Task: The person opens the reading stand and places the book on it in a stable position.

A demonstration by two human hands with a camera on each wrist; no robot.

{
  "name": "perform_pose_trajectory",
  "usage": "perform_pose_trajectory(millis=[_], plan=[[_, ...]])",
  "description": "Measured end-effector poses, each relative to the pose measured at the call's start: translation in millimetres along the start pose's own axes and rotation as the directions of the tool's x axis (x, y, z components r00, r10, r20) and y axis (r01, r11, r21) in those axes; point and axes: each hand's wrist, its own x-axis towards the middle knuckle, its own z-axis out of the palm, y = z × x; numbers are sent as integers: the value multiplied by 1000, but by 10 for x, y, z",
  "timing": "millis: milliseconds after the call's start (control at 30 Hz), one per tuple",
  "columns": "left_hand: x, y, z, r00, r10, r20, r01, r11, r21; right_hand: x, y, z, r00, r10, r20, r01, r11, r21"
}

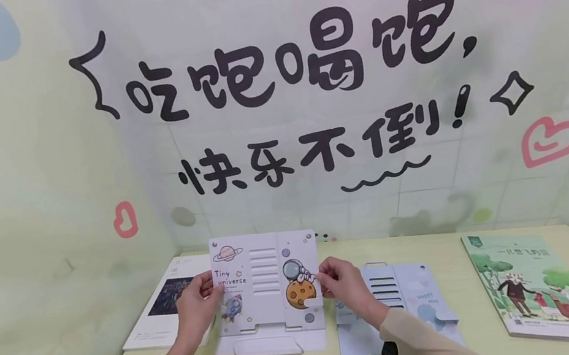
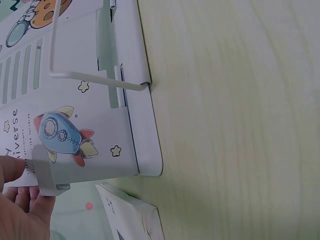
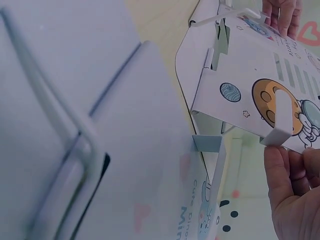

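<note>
A white metal book stand (image 1: pixel 270 313) with a "Tiny universe" print, a rocket and an astronaut on an orange planet stands with its panel raised above its base. My left hand (image 1: pixel 196 309) pinches the panel's left edge; in the left wrist view its thumb lies on the printed face and the fingers are behind. On the opposite edge, my right hand (image 1: pixel 347 282) grips the panel beside the astronaut, next to a white page clip (image 3: pixel 284 115). A wire front support (image 1: pixel 266 346) sticks out at the base. The panel's rear side is hidden.
A pale blue book stand (image 1: pixel 416 287) lies flat under my right forearm. Behind my left hand is a white book (image 1: pixel 144 333) with a dark picture. A green illustrated book (image 1: pixel 536 286) lies at the right of the wooden table (image 1: pixel 462 273). A printed curtain (image 1: pixel 290 214) hangs behind.
</note>
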Motion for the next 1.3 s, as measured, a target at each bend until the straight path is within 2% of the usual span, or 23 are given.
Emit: perform_pose_trajectory(millis=[667, 733, 800, 867, 933, 1000, 1100, 1200, 1300], plan=[[-17, -37, -25, 1000, 4, -1, -4, 1000, -5, -40, 17, 48, 999, -4, -32, 4, 1000, 1], [-10, -38, -42, 1000, 10, 11, -10, 1000, -7, -57, 6, 52, 997, 0, -79, 0, 1000, -5], [-1, -47, -76, 1000, 19, 18, -18, 1000, -12, -75, -14, 63, 986, -8, -169, 9, 1000, 9], [14, -71, -130, 1000, 19, 19, -19, 1000, -9, -102, -50, 83, 960, -27, -279, 47, 997, 68], [33, -116, -203, 1000, 15, 10, -15, 1000, -2, -137, -108, 120, 926, -64, -373, 123, 983, 136], [53, -179, -286, 1000, 4, -1, -4, 1000, 8, -191, -175, 179, 910, -95, -403, 192, 959, 207], [78, -304, -415, 1000, -13, -17, 13, 1000, 26, -307, -276, 333, 930, -142, -339, 236, 938, 255], [76, -436, -528, 999, -41, -20, 42, 998, 50, -457, -326, 564, 970, -175, -169, 215, 942, 258], [53, -553, -613, 997, -74, -26, 76, 993, 95, -609, -342, 828, 984, -175, 29, 161, 950, 269]])
